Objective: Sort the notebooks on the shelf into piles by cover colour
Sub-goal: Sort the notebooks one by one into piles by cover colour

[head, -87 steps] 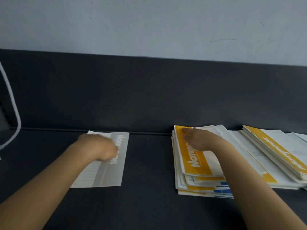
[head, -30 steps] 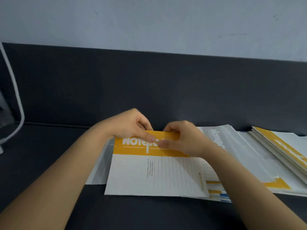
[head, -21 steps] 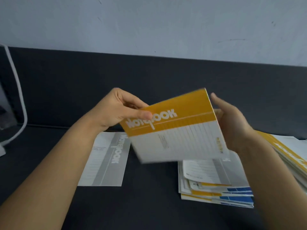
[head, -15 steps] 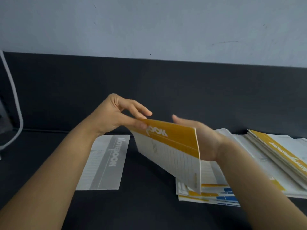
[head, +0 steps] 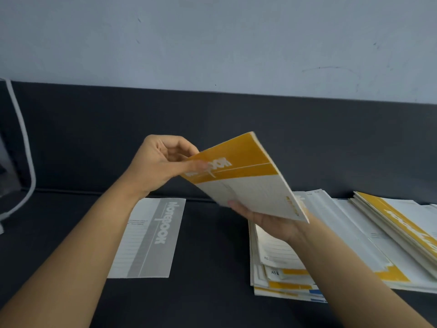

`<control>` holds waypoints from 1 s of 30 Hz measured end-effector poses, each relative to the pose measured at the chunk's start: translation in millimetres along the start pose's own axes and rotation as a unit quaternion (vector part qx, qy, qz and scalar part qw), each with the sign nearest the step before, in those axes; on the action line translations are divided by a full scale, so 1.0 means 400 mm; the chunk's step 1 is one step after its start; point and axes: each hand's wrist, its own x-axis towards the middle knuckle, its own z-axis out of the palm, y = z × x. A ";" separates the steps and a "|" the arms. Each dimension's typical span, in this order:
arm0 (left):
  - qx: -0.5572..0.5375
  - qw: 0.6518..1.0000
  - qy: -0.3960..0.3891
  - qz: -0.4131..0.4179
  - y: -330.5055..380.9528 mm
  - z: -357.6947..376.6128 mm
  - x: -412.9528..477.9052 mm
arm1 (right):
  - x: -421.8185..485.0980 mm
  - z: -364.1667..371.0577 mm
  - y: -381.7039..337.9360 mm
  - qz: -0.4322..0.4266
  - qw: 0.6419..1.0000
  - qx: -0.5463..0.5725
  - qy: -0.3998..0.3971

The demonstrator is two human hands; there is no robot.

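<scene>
Left hand (head: pixel 160 166): thumb (head: pixel 196 165) on the cover, fingers curled behind; pinches the upper-left corner of the yellow notebook (head: pixel 250 185).
Right hand (head: pixel 272 223): palm up, fingers (head: pixel 233 204) straight beneath the lower edge, carrying it.
Yellow notebook: held in the air, tilted, above the middle of the shelf (head: pixel 212 268).
Grey notebook (head: pixel 151 237): flat, alone, left of centre.
Mixed stack (head: pixel 279 263): right of centre, under the right wrist; yellow and blue edges show.
Fanned stack (head: pixel 402 230): at the right edge, yellow cover uppermost.
White cable (head: pixel 26 143): at the left edge.
</scene>
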 end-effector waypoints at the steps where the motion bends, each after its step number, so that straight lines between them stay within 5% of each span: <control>1: 0.024 1.000 -0.016 -0.004 -0.002 -0.003 0.000 | -0.001 0.000 -0.007 -0.021 0.999 -0.013 0.026; 5: 0.088 0.990 -0.075 -0.075 -0.023 0.006 -0.002 | -0.003 0.009 -0.025 -0.117 0.976 -0.147 0.106; 8: -0.002 0.982 0.027 -0.188 -0.040 0.024 0.005 | 0.001 -0.005 -0.013 -0.186 0.945 -0.225 0.148; 10: -0.131 0.945 0.054 -0.296 -0.036 0.028 0.011 | 0.004 -0.015 -0.008 -0.220 0.911 -0.312 0.155; 13: -0.166 0.914 -0.087 -0.359 -0.020 0.014 0.007 | 0.001 -0.011 -0.007 -0.254 0.861 -0.404 0.173; 17: -0.049 0.928 -0.200 -0.312 -0.011 0.005 -0.005 | -0.007 0.007 0.000 -0.233 0.902 -0.327 0.160; 21: -0.052 0.959 -0.099 -0.262 -0.006 0.011 0.000 | -0.013 0.010 -0.011 -0.173 0.946 -0.209 0.178; 25: -0.060 0.967 0.069 -0.239 0.011 0.001 0.004 | -0.017 0.027 -0.001 -0.152 0.885 -0.376 0.229; 27: -0.113 0.961 0.050 -0.247 0.028 0.016 0.001 | -0.017 0.044 0.012 -0.093 0.923 -0.346 0.140; 30: -0.124 0.957 -0.074 -0.251 0.047 0.071 -0.008 | -0.035 0.091 0.014 0.018 0.991 -0.130 0.001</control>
